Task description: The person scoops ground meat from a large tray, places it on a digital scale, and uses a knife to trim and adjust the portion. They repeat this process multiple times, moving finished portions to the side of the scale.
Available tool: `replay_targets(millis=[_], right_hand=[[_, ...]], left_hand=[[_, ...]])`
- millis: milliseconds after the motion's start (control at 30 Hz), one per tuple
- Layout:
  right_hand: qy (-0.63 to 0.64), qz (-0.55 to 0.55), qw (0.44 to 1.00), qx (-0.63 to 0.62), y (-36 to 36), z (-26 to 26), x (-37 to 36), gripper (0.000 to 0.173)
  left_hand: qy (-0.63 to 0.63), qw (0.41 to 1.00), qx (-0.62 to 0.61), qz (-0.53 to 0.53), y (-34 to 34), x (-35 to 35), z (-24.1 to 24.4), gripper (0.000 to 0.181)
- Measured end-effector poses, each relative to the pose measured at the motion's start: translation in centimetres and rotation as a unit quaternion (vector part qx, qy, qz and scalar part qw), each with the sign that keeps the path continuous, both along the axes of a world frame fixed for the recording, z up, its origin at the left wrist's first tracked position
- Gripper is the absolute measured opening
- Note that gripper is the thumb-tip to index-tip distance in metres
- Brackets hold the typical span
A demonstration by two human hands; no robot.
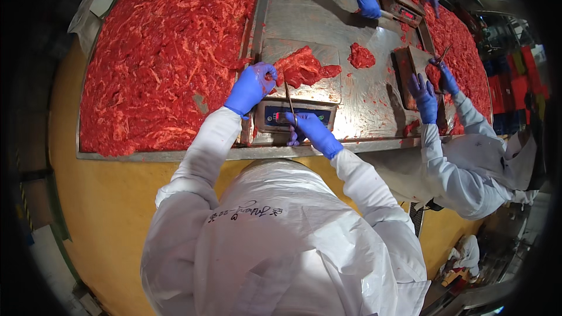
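Note:
A heap of raw red meat (303, 68) lies on the steel plate of a digital scale (318, 94). At the left end of that meat, my left hand (250, 89) in a blue glove pinches its edge between thumb and fingers. My right hand (314, 131), also gloved in blue, grips metal scissors (288, 96) over the scale's display panel. The blades point away from me and their tips reach the lower edge of the meat. My fingers partly hide the scissor handles and the display.
A deep bed of raw meat (167, 66) fills the tray at left. Right of the scale sits a loose meat clump (362, 55) on the steel table (369, 109). Co-workers' gloved hands (425, 96) work at a second scale (401, 74); another gloved hand (368, 3) is at the far side.

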State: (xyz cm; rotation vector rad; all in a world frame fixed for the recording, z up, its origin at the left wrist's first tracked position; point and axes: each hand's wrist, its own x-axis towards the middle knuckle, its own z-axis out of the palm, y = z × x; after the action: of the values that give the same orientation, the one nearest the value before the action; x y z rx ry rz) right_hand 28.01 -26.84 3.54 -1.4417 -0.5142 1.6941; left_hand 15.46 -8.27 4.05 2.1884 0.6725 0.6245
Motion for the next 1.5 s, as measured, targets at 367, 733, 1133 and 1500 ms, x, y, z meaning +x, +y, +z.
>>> replay_targets(millis=[367,733,1133,1500], right_hand=[[0.089,-0.073,0.993,0.013,2.8,-0.8,2.3,0.05],[0.2,-0.137,0.947,0.208,-10.1,3.1,8.4,0.059],[0.144,-0.148,0.973,0.106,3.9,5.3,8.8,0.049],[0.155,0.122,0.98,-0.016,0.1,3.5,2.9,0.065]], left_hand=[[-0.054,0.998,0.028,-0.034,2.9,1.9,0.7,0.017],[-0.128,0.953,-0.151,0.229,6.5,-16.9,2.0,0.019],[-0.125,0.988,0.087,-0.004,2.7,2.7,0.0,0.03],[-0.022,0.998,-0.046,0.04,0.8,-1.4,-0.8,0.012]])
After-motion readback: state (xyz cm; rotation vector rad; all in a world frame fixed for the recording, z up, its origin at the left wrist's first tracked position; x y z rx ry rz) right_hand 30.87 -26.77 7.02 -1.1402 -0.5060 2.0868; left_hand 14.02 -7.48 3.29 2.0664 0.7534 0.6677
